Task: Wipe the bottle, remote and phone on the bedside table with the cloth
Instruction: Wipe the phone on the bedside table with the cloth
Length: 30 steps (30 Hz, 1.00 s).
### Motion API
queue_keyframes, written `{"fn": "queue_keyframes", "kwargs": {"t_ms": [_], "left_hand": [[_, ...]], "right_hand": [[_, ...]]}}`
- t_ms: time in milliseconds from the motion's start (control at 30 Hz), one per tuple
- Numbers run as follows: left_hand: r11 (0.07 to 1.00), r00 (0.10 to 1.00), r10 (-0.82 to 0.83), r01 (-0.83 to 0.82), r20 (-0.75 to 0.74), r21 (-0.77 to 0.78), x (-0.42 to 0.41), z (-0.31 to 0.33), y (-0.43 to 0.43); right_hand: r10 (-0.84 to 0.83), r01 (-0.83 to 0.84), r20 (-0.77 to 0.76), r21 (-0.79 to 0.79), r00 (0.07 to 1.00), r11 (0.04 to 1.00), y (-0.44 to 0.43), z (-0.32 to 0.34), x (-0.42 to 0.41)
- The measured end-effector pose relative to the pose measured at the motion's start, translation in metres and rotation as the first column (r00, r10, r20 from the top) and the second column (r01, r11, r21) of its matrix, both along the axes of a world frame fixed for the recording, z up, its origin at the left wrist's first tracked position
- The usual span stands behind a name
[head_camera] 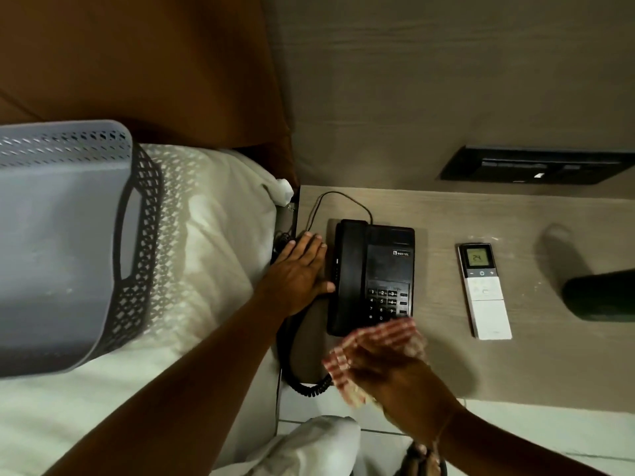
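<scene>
A black desk phone (372, 269) sits on the wooden bedside table (446, 365), handset on its cradle. My left hand (299, 273) lies flat on the table, fingers apart, pressed against the phone's left side. My right hand (388, 365) holds a red-and-white checked cloth (374, 341) at the phone's near right corner, blurred by motion. A white remote (484, 297) with a lit display lies to the right of the phone. A dark bottle (598, 297) lies at the right edge, only partly in view.
The phone's coiled cord (305, 383) loops over the table's near left corner. A grey perforated basket (68, 242) stands on the white bed at left. A black switch panel (529, 164) is on the wall behind the table.
</scene>
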<state>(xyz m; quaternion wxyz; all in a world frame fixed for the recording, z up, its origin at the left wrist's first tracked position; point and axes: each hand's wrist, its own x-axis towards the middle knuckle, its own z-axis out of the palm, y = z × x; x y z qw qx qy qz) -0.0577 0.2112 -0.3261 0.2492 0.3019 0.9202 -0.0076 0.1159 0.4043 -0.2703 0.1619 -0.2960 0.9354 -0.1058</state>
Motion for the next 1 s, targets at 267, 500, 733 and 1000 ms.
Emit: {"fn": "queue_keyframes", "kwargs": {"t_ms": [267, 500, 733, 1000], "left_hand": [[1.000, 0.997, 0.027, -0.028, 0.071, 0.007, 0.002, -0.002, 0.002], [1.000, 0.997, -0.018, 0.016, 0.073, 0.020, 0.003, 0.001, 0.001], [1.000, 0.996, 0.021, -0.020, 0.082, -0.009, 0.002, 0.003, 0.002], [1.000, 0.995, -0.018, 0.019, 0.099, -0.003, 0.004, -0.002, -0.001]], "right_hand": [[-0.388, 0.398, -0.231, -0.004, 0.892, 0.917, 0.014, 0.036, -0.127], [-0.216, 0.221, -0.116, 0.031, 0.969, 0.975, -0.008, -0.002, -0.097], [-0.085, 0.079, -0.068, -0.091, 0.994, 0.993, -0.017, -0.005, -0.007], [-0.251, 0.229, -0.230, -0.120, 0.940, 0.966, -0.009, 0.009, -0.066]]}}
